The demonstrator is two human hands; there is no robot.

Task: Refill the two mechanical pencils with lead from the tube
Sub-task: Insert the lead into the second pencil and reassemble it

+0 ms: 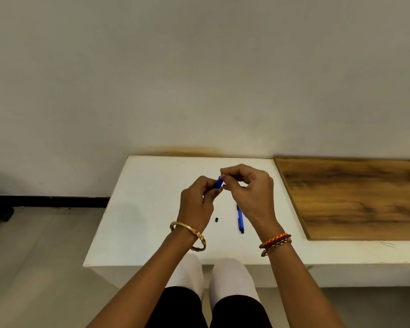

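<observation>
Seemingly midway through the first refill, the head view shows both hands raised just above the white rectangular worktop (152,233). The left hand (194,202) curls its fingers round a blue plastic mechanical pencil (219,182), only the upper end showing. The right hand (249,192) pinches thumb and forefinger at that end; whether a lead or a cap sits between them is too small to tell. A second blue mechanical pencil (240,218) lies flat on the worktop under the right wrist, apparently untouched. A small black cap-like piece (216,219) rests just beside it. No lead tube can be made out. A wooden board (353,197) lies to the right.
</observation>
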